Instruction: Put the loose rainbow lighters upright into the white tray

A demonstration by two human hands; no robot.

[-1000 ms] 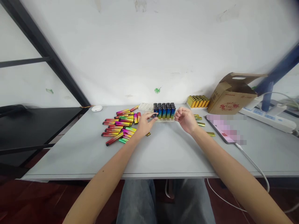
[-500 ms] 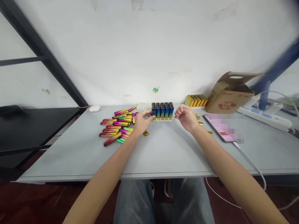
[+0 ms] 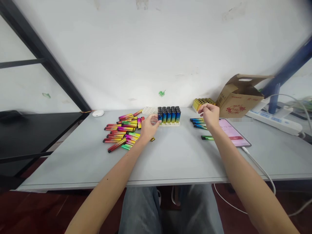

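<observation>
My left hand (image 3: 149, 127) is at the left front corner of a block of upright tubes, its thumb and fingers closed on a blue metallic tube (image 3: 160, 118) with a black top. The other blue-to-yellow tubes (image 3: 169, 117) stand in rows in a low white tray (image 3: 173, 124). Over the right part of the table is my right hand (image 3: 210, 113), fingers curled together; whether anything is between them is hidden. Below and left of it lie several blue tubes (image 3: 198, 123) with black ends, and a green tube (image 3: 207, 137) lies nearer me.
Red, purple and green metallic tubes (image 3: 117, 135) lie heaped on the left. A white perforated tray (image 3: 149, 110) is behind my left hand. At the right are yellow upright tubes (image 3: 197, 103), a cardboard box (image 3: 235, 104), a cabled phone (image 3: 235, 131) and a power strip (image 3: 275, 121).
My right hand has moved right, away from the block of tubes, and now hovers by the loose blue tubes, which have come into view. My left hand remains at the block's front left corner.
</observation>
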